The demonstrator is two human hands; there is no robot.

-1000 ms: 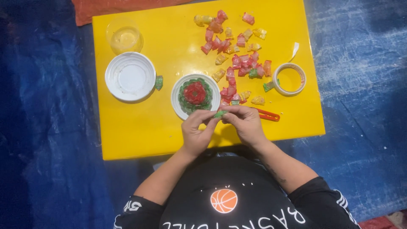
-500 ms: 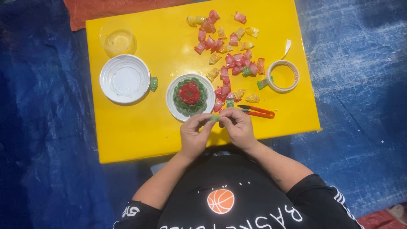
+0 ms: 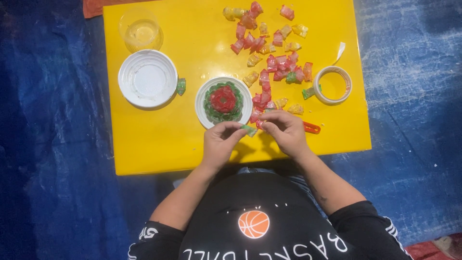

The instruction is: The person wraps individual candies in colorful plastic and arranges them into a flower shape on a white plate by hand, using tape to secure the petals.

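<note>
Closest to the person, at the near edge of the yellow table (image 3: 159, 144), both hands pinch one small green piece (image 3: 249, 129) between them: the left hand (image 3: 220, 142) has its fingertips closed on the piece's left end, the right hand (image 3: 285, 131) grips its right end, so the piece's long axis runs roughly left to right across the gap between the hands. It sits just on the near side of the plate (image 3: 201, 111), touching neither plate nor table as far as I can tell. The left hand is the nearer one to the plate. The plate holds a rosette (image 3: 223, 102), a green ring around a red middle. Just right of the plate, behind the right hand, a red tool (image 3: 312, 127) pokes out, mostly hidden. Left of the plate stands an empty white lid (image 3: 147, 78), with a small green scrap (image 3: 181, 86) touching its right rim. Right of the plate lies a tape roll (image 3: 332, 85). Beyond the plate a loose scatter of red and yellow pieces (image 3: 269, 53) spreads toward the far edge, and far left of it stands a clear cup (image 3: 141, 30), seemingly empty.
</note>
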